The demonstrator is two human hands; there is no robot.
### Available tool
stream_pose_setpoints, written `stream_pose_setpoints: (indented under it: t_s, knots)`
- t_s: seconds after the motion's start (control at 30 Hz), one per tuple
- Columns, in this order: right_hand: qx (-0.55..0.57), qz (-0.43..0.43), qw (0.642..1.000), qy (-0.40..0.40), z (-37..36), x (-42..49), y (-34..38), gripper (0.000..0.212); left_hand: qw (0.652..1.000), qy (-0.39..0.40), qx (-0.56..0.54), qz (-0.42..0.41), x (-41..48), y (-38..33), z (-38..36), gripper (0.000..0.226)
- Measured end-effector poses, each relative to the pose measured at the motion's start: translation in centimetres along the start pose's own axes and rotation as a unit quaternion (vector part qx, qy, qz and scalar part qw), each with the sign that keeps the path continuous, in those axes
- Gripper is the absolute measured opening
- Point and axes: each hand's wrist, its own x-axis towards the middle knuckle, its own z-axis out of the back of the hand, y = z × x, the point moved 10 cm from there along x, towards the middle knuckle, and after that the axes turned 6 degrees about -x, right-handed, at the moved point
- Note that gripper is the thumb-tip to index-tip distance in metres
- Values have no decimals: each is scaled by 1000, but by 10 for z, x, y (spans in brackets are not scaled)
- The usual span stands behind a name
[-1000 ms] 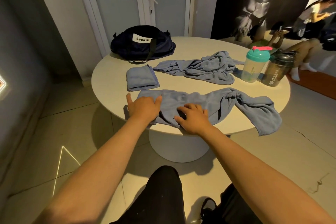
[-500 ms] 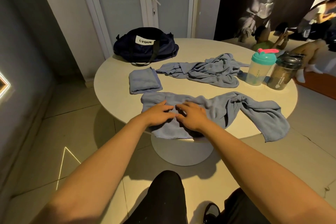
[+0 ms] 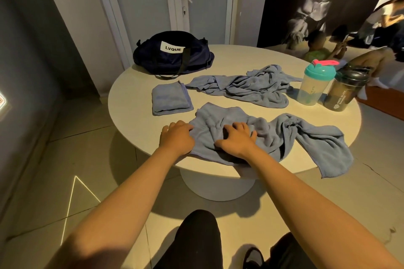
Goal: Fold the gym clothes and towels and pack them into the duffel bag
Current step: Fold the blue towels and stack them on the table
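Table: a round white pedestal table [image 3: 131, 102] carries everything; all places below are given from it.
Near towel: a blue towel [image 3: 273, 135] lies rumpled along the table's near edge, its right end hanging over the rim.
Left hand: the left hand [image 3: 176, 137] lies palm down at the towel's left edge, near the table's front rim, fingers [image 3: 172, 125] spread and flat, gripping nothing that shows.
Right hand: the right hand [image 3: 237, 138] presses on the towel's left part, just right of the left hand, fingertips curled into the cloth; whether it pinches a fold I cannot tell.
Hands together: close side by side, not touching.
Folded towel: a small blue folded towel [image 3: 171, 99] sits left of the table's centre, beyond the left hand.
Second loose towel: another blue crumpled towel [image 3: 244, 87] sprawls across the table's middle, behind the near towel.
Duffel bag: a navy duffel bag [image 3: 172, 54] with a white LVQUE label rests at the table's far left edge, its zip state unclear.
Bottles: a clear shaker bottle with teal lid [image 3: 314, 83] and a dark shaker bottle [image 3: 344, 89] stand upright, side by side, at the table's right edge.
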Motion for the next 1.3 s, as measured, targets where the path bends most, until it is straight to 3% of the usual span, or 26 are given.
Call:
stream_pose_setpoints:
  t_s: [0.1, 0.17, 0.27, 0.37, 0.53, 0.63, 0.7, 0.8, 0.87, 1.0, 1.2, 1.3]
  knots:
    - [34, 24, 997, -64, 14, 3, 15, 48, 995, -65, -51, 47, 7, 10, 17, 31]
    - [50, 56, 993, -94, 20, 7, 31, 52, 993, -62, -87, 50, 18, 13, 12, 36]
    - [20, 72, 996, -59, 9, 24, 50, 56, 997, -12, -62, 50, 39, 17, -1, 54]
    - [-1, 69, 998, -12, -4, 45, 61, 57, 996, 50, -37, 64, 57, 24, -16, 57]
    - [-49, 86, 995, -13, -16, 78, 74, 60, 994, 60, -11, 91, 86, 42, -17, 60]
    - [11, 102, 992, -69, -8, 88, 79, 49, 994, 43, -23, 101, 97, 48, -18, 60]
    - [54, 101, 986, -125, 1, 89, 78, 35, 996, -11, -41, 82, 96, 47, -14, 57]
    - [41, 98, 974, -198, 7, 83, 76, 28, 988, -96, -115, 44, 90, 46, -2, 51]
    - [20, 83, 970, -229, 10, 78, 73, 26, 985, -95, -144, 31, 85, 45, -3, 46]
    - [-45, 66, 981, -175, 4, 67, 73, 29, 980, -64, -187, -5, 74, 31, -5, 8]
    - [-56, -1, 998, -4, -21, 52, 42, 62, 905, -28, -425, 6, 35, 1, 3, 10]
    - [-3, -14, 1000, -22, -15, 46, 30, 63, 862, 34, -505, -18, 13, -12, -8, 34]
